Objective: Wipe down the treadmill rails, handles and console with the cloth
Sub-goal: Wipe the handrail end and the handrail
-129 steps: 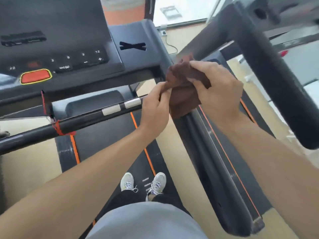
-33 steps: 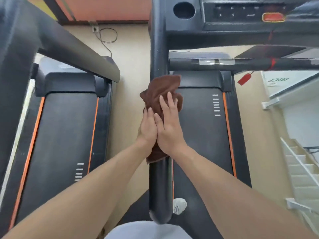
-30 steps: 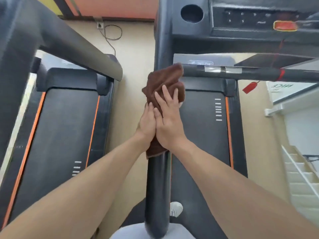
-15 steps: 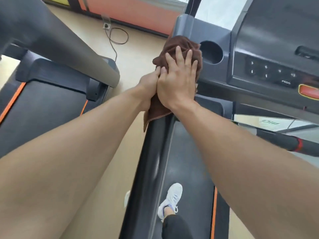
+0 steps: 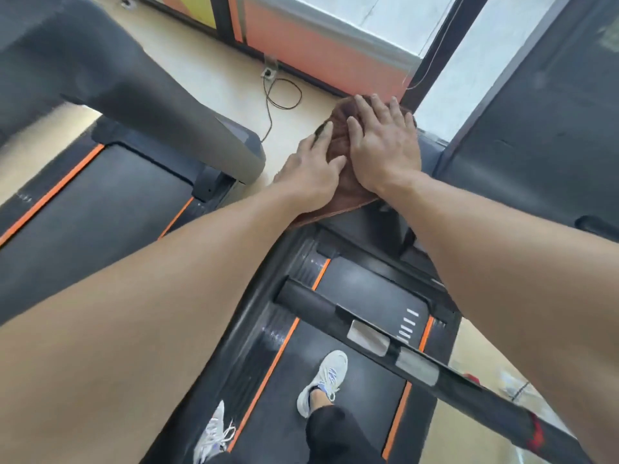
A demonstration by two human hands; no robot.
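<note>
Pressing cloth [image 5: 338, 142] flat on console [image 5: 536, 145] left corner, 2 hands: left hand [image 5: 311, 175], right hand [image 5: 382, 145], fingers straight and spread. Risk: loose cloth edge slipping off corner under forward push.

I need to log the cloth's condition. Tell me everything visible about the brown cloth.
The brown cloth looks like soft, plush fabric, bunched and folded, lying on the upper left corner of the treadmill console. The right hand presses flat on top of it; the left hand rests on its left side. A stitched edge hangs out below the wrists. Most of it is hidden under the hands.
</note>
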